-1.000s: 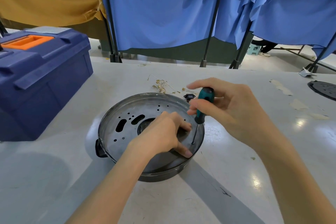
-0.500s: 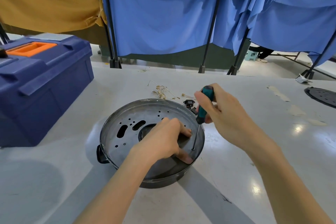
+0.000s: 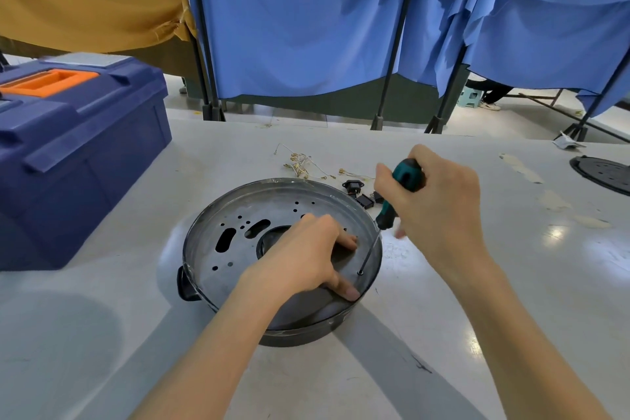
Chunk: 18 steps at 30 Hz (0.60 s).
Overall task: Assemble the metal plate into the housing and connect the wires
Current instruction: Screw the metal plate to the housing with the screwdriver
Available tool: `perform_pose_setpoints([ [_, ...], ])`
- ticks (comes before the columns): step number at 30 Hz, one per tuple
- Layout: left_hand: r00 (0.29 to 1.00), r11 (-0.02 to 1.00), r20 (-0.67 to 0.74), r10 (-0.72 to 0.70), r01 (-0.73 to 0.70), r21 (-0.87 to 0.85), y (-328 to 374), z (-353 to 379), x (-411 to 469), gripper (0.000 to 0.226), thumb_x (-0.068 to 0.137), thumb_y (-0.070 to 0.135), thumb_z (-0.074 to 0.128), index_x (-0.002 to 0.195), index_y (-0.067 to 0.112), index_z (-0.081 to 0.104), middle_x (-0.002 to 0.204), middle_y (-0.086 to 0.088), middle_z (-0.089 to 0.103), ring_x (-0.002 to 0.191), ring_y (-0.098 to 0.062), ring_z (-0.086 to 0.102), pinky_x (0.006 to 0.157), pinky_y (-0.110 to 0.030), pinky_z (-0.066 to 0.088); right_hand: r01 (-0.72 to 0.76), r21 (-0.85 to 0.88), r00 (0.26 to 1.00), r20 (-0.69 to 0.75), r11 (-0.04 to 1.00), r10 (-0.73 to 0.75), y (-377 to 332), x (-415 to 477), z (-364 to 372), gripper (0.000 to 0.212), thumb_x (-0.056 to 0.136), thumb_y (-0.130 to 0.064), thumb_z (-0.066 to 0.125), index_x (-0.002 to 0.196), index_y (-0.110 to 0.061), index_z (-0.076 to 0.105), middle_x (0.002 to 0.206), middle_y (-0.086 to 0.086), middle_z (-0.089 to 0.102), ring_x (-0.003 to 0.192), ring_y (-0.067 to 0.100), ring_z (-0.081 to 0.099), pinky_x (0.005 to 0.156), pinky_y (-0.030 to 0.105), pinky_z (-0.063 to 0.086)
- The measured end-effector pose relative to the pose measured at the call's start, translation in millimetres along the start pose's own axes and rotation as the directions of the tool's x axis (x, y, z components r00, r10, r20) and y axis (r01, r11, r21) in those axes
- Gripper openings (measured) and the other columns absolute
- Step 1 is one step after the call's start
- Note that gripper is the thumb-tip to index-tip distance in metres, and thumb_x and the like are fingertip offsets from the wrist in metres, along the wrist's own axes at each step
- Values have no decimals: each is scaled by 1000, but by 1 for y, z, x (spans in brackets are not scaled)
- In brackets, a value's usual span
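A round dark housing sits on the table, with a perforated metal plate lying inside it. My left hand presses down on the plate's right half, thumb near the rim. My right hand grips a teal-and-black screwdriver, tilted, its tip on a screw at the plate's right edge. Thin wires with gold terminals lie on the table just behind the housing, beside small black connectors.
A dark blue toolbox with an orange handle stands at the left. A black round perforated part lies at the far right edge. Blue curtains on black stands close off the table's back.
My right hand has regripped the screwdriver handle, which has turned. The left hand stays pressed on the plate. The view has shifted slightly.
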<state>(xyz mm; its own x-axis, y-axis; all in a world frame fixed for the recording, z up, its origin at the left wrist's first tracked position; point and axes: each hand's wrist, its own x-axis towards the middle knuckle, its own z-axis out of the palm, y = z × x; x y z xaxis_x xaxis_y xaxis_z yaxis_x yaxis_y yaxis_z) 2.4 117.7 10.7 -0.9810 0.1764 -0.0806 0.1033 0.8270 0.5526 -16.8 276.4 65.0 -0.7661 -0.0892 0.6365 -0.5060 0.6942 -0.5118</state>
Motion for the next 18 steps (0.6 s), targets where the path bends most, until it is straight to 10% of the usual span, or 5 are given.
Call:
perform_pose_setpoints([
  [4, 1000, 1000, -12, -5, 5, 6, 1, 0, -1, 84, 51, 39, 93, 129, 27, 61, 135, 11, 57, 123, -14, 51, 102, -40, 46, 84, -52, 996, -17, 995, -85, 1, -3, 3, 26, 92, -38, 61, 77, -20, 51, 51, -9, 42, 44, 13, 41, 46, 27, 32],
  [7, 1000, 1000, -16, -1, 1, -9, 1, -1, -2, 82, 52, 37, 93, 127, 26, 63, 133, 12, 59, 122, -12, 53, 103, -39, 46, -20, 415, 953, 283, 910, -108, -3, -4, -5, 28, 94, -40, 54, 120, -30, 55, 79, -2, 64, 68, 8, 69, 71, 27, 58],
  [12, 1000, 1000, 5, 2, -2, 17, 2, -2, -1, 79, 55, 40, 91, 128, 28, 62, 130, 8, 62, 116, -17, 58, 97, -38, 50, -40, 300, 746, 643, 953, -171, 5, 5, -26, 20, 93, -47, 47, 112, -44, 41, 108, -9, 58, 93, 12, 68, 87, 39, 56],
  [18, 1000, 1000, -9, -6, 6, 7, 1, 0, -1, 83, 52, 40, 92, 128, 28, 62, 133, 10, 58, 120, -16, 55, 100, -41, 48, 13, 230, 944, 318, 973, -87, -3, 1, -14, 22, 89, -30, 68, 91, -20, 49, 79, 0, 62, 68, 21, 70, 64, 42, 59],
])
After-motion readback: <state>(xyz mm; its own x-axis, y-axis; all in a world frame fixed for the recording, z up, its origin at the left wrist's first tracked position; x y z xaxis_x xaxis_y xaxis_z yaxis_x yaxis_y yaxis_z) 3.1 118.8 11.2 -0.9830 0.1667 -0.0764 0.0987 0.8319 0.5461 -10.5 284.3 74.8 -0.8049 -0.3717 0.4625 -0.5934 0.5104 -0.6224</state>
